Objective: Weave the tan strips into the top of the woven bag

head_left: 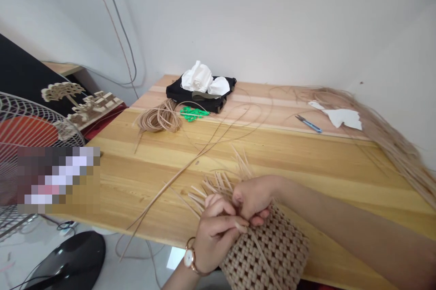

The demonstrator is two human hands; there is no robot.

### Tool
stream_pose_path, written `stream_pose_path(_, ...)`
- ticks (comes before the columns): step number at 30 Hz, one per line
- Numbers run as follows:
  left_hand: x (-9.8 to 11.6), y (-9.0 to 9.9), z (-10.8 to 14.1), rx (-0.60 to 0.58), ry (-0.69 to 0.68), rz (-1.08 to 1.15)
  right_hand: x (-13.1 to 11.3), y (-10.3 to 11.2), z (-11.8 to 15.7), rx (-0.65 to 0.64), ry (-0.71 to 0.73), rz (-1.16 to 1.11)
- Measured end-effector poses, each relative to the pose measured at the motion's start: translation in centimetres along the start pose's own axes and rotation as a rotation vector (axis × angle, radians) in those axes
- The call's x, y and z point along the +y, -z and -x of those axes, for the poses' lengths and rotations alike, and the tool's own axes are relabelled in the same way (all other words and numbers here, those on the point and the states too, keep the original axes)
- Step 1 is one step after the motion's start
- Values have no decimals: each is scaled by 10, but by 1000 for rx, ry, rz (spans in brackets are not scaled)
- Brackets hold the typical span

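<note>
A tan woven basket (pixel 269 253) with an openwork pattern lies near the table's front edge, loose strand ends (pixel 218 183) fanning out beyond its rim. My left hand (pixel 218 231), a watch on its wrist, pinches a light strand (pixel 262 253) that trails down over the weave. Close against it, my right hand (pixel 254 197) is closed at the basket's rim, its fingers curled; what they grip is hidden. Both hands nearly touch each other.
Behind are a coiled strand bundle (pixel 158 117), green pieces (pixel 193 113), a black bag (pixel 177 90) with white tissue, blue snips (pixel 309 124), white paper (pixel 344 118) and long strands (pixel 398 149). Loose strands (pixel 170 181) cross the table. A fan (pixel 37 135) stands left.
</note>
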State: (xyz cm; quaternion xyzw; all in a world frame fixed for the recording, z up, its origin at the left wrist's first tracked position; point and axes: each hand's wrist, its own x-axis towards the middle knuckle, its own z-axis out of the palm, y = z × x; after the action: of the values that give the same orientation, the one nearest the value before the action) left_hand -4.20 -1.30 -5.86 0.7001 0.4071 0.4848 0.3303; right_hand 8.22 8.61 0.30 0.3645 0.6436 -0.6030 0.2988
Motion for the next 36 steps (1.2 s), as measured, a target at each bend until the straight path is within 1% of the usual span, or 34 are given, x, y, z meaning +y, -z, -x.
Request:
stream_pose_path(4, 1, 2, 2, 24, -41, -43, 11, 2, -4, -21, 18, -102)
stream_pose_path(7, 3, 3, 2, 18, -32, -30, 15, -2, 2, 45, 79, -190)
stream_pose_path(9, 3, 1, 3, 25, 30, 24, 18, -6, 8, 127, 126, -245)
stream_pose_path(14, 1, -8, 4, 60, 276, 209, 31, -23, 22, 311, 217, -327)
stream_pose_path(17, -1, -11, 3, 47, 389, 256, 39, -32, 27, 422, 261, -379)
stream_pose_path(20, 1, -9, -3, -30, 476, 263, 43, -39, 31, 572, 324, -318)
stream_pose_path(22, 2, -5, -8, -123, 501, 251, 42, -40, 33, 677, 399, -180)
stream_pose_path(24, 2, -1, -15, -234, 506, 239, 40, -40, 34, 755, 493, -63)
stream_pose_path(26, 2, 2, -21, -343, 496, 230, 36, -37, 33, 787, 578, 11)
stream_pose_path(29, 2, 6, -27, -485, 437, 182, 30, -33, 30, 757, 636, 55)
stream_pose_path(31, 2, 8, -29, -539, 398, 128, 26, -32, 27, 734, 612, 41)
stream_pose_path(34, 3, 10, -28, -566, 386, 116, 22, -32, 23, 738, 442, -106)
stream_pose_path(36, 3, 10, -25, -551, 396, 132, 21, -32, 20, 736, 336, -218)
